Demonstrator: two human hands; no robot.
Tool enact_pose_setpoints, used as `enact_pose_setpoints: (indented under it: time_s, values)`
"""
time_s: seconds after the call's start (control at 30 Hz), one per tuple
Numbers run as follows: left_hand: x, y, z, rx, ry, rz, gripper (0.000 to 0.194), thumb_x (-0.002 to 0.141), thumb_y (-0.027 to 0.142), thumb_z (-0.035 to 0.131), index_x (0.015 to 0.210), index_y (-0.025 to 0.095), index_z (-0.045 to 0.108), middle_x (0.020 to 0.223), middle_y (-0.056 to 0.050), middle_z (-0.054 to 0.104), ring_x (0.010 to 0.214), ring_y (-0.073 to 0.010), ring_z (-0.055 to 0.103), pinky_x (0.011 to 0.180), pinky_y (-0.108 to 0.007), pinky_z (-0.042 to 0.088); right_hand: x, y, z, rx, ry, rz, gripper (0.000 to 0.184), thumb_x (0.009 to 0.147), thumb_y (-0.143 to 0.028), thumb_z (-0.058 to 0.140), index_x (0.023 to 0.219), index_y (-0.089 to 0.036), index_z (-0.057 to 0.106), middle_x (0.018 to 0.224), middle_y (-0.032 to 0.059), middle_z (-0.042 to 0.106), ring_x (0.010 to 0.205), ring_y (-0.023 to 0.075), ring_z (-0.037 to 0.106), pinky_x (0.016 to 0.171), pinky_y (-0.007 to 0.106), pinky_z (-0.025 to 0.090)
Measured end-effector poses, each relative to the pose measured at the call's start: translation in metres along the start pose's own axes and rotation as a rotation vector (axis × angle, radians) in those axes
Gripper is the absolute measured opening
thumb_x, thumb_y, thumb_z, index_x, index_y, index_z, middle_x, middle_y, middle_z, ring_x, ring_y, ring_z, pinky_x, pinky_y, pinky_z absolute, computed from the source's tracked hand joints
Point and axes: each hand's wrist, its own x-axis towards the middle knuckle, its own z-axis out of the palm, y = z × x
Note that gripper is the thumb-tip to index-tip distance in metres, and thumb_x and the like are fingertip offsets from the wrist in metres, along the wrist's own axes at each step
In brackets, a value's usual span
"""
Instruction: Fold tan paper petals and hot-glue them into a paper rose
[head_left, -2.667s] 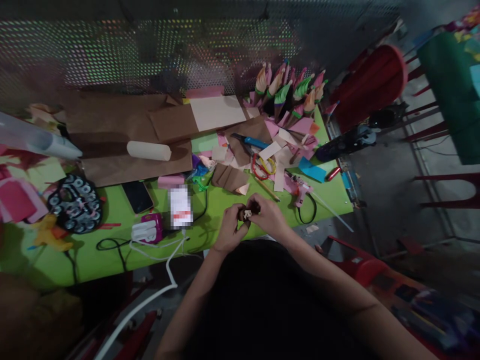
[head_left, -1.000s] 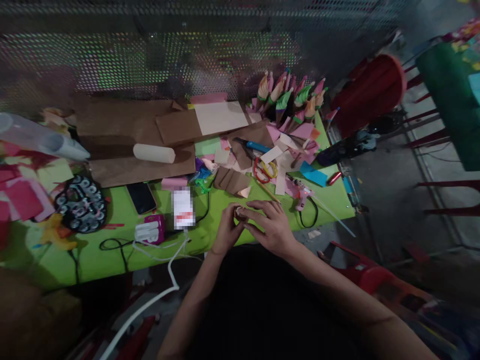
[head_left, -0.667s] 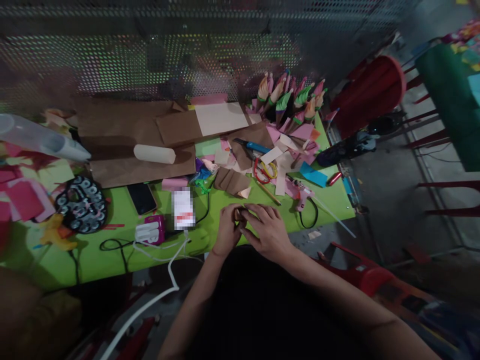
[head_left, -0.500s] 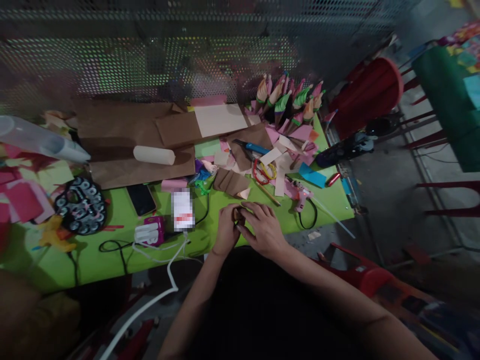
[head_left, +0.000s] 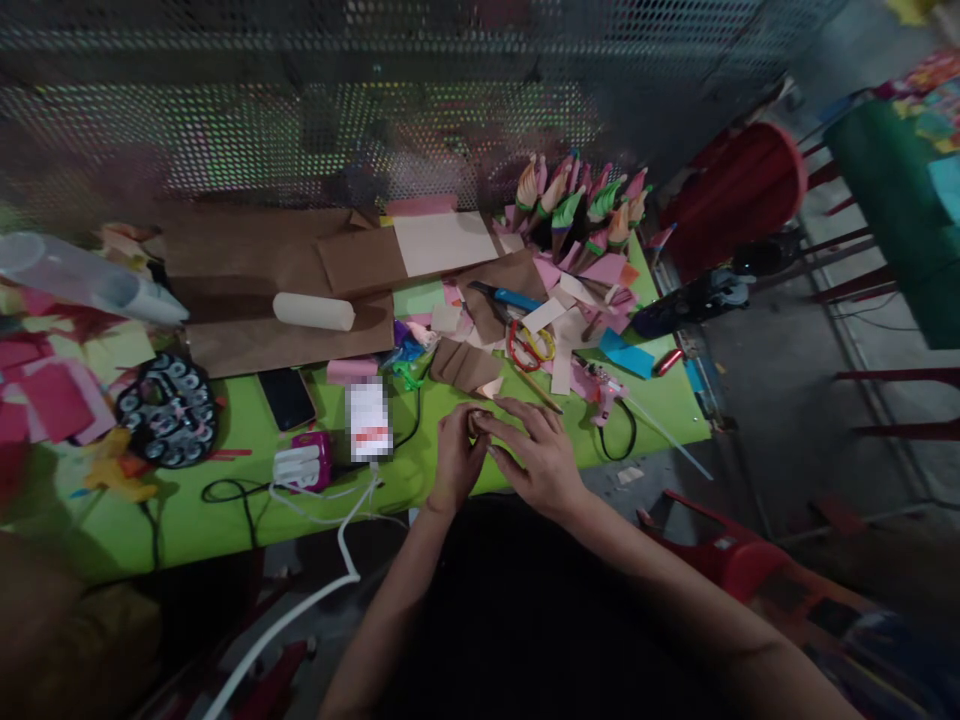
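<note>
My left hand (head_left: pixel 459 455) is closed around a small piece of brown paper (head_left: pixel 477 421), which looks curled; most of it is hidden by the fingers. From the right, my right hand (head_left: pixel 546 455) reaches in with its fingers spread. Its index fingertip seems to touch the brown paper, while the thumb stands apart below. Both hands are at the near edge of the green table (head_left: pixel 420 470). Just beyond them lies a stack of folded brown paper pieces (head_left: pixel 466 366), with a pencil (head_left: pixel 538 390) to its right.
A pink glue gun (head_left: pixel 604 396) lies at right, near a blue cutter (head_left: pixel 516 299) and paper scraps. Paper cones (head_left: pixel 566 212) stand at the back. At left are a phone (head_left: pixel 287 399), a white roll (head_left: pixel 313 311) and a white cable (head_left: pixel 285 620) crossing the table edge.
My right hand has drawn slightly to the right, its thumb now away from the brown paper and its fingers more spread. The left hand keeps its hold. The view has shifted a little.
</note>
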Motion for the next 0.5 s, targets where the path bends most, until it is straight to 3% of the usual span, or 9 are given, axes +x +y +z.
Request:
enact_pose_setpoints:
  time_s: [0.23,0.5]
  values:
    - [-0.007,-0.007,0.003,0.115,0.051,0.084,0.037,0.077,0.011,0.053,0.113,0.02,0.054,0.097,-0.005,0.068,0.088,-0.02,0.064,0.082,-0.035,0.046,-0.002,-0.003,0.004,-0.079,-0.058,0.034,0.032,0.095,-0.029,0.054,0.124,-0.026,0.067,0.138,0.0097,0.058,0.117,0.0287,0.054,0.095,0.045,0.045]
    - [-0.012,-0.008,0.001,0.17,0.051,0.139,0.033,0.08,0.011,0.052,0.112,0.02,0.056,0.104,-0.007,0.067,0.097,-0.0212,0.063,0.09,-0.039,0.045,-0.003,-0.006,0.012,-0.01,-0.09,0.098,0.028,0.093,-0.029,0.056,0.117,-0.021,0.067,0.133,0.0112,0.062,0.117,0.0286,0.054,0.095,0.044,0.046]
